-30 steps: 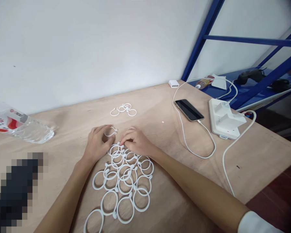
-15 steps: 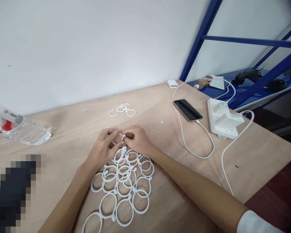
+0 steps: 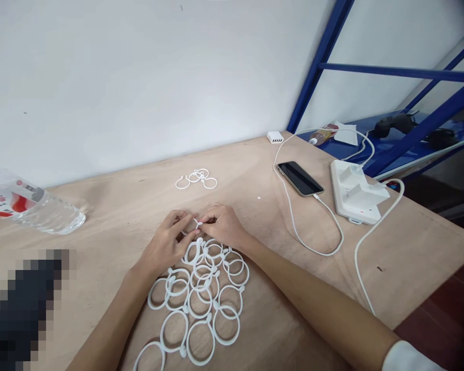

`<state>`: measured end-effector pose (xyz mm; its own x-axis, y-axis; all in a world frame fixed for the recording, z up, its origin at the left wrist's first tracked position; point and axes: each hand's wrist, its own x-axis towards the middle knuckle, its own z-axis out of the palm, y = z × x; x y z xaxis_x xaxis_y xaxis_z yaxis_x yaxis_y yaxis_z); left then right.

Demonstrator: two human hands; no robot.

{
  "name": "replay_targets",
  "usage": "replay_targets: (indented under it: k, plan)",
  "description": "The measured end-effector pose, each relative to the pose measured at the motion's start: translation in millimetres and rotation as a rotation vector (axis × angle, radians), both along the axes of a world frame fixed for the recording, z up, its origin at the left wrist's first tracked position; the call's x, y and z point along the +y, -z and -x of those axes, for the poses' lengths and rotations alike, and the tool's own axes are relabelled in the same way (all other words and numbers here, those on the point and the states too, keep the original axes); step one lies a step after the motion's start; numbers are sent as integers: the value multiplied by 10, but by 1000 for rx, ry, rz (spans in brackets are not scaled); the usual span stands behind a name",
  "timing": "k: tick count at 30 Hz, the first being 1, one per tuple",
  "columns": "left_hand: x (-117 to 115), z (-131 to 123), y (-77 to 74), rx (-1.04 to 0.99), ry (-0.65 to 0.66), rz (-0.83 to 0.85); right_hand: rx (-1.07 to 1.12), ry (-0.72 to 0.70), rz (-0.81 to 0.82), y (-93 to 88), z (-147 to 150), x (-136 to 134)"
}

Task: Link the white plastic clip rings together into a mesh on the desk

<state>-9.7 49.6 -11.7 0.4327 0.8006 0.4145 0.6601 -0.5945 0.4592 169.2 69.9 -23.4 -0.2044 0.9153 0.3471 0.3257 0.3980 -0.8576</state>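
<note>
Between my hands is a white plastic ring (image 3: 196,223), its small clasp at the fingertips. My left hand (image 3: 174,237) pinches its left side with thumb and fingers. At the clasp, my right hand (image 3: 221,225) has its thumb and index finger closed on the ring. Just below my hands, several interlinked white rings (image 3: 200,301) lie spread on the wooden table. A smaller group of thin white rings (image 3: 197,178) rests farther back, near the wall.
A water bottle (image 3: 34,203) lies at the left. On the right are a phone (image 3: 300,178) with a looping white cable, a power strip (image 3: 355,193) with plugs, and a small white charger (image 3: 275,137). A blue metal frame (image 3: 320,64) stands behind them.
The whole view has shifted slightly, moving things a little down and right. My fingers have closed in somewhat around the ring's clasp; both hands still hold the ring.
</note>
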Motion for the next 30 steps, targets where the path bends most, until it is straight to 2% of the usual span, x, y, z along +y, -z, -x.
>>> replay_targets:
  k: [4,7,10,12,14,18,21,25,30]
  plan:
    - [103,68,-100,-23,-3,105,-9,22,-36,11,19,-8]
    - [371,107,-147,-2,-80,164,-47,-69,-116,28,25,-6]
    - [700,59,-91,108,-268,81,-53,-130,-146,36,19,-4]
    - [847,-4,-22,190,-304,66,-39,-111,-133,32,12,-4]
    - [897,-50,29,208,-311,61,-27,-90,-117,23,8,-6]
    - [767,-14,3,201,-327,64,-21,-83,-73,5,10,-5]
    - [555,75,-77,192,-310,85,-6,-40,-23,-4,14,-2]
    - [208,139,-120,59,-305,96,32,37,34,-12,21,-10]
    - [-59,104,-40,-12,-146,31,41,58,58,-14,29,-28]
